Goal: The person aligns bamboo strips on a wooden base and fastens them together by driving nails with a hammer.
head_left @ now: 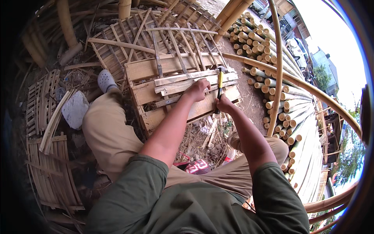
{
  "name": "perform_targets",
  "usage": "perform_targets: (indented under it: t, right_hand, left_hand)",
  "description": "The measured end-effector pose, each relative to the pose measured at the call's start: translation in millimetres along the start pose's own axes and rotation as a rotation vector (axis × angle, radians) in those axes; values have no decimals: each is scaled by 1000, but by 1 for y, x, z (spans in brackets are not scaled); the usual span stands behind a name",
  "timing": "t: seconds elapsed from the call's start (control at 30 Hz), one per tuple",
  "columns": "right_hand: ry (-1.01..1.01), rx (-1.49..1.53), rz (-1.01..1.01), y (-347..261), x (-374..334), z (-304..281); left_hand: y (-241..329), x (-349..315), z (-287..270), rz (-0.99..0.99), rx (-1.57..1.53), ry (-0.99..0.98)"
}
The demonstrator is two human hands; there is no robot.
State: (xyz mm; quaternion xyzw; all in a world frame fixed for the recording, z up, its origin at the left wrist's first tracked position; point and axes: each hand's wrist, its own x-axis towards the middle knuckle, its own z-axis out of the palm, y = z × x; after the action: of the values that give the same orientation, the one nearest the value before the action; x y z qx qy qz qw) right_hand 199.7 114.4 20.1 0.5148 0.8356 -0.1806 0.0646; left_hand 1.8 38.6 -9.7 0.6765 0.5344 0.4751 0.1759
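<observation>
My right hand is wrapped round the lower handle of a hammer with a yellow and black grip. The hammer stands nearly upright in the view, its head over the far ends of some thin wooden slats. My left hand rests at these slats, a little left of the hammer, with its fingers curled together; whatever they pinch is too small or hidden to name. Below the slats lies a wooden crate-like panel of wider boards, set between my legs.
More slatted panels lie stacked beyond. On the right are piles of cut bamboo poles, with a bent bamboo pole in front. A pale stone block and slatted frames sit at left. Wood scraps litter the ground.
</observation>
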Motion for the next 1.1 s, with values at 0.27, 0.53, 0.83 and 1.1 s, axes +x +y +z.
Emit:
perform_targets:
  t: [0.27, 0.53, 0.83, 1.1]
  right_hand:
    - [-22, 114, -110, 7, -7, -1]
    - [-186, 358, -302, 45, -26, -22]
    - [-25, 129, -112, 12, -27, -43]
    - [154, 393, 107, 10, -10, -34]
  left_hand:
    - [3, -10, -3, 50, 52, 86]
    - [16, -8, -15, -4, 102, -63]
    - [63, -22, -51, -221, 282, -101]
    - [51, -8, -38, -180, 442, -71]
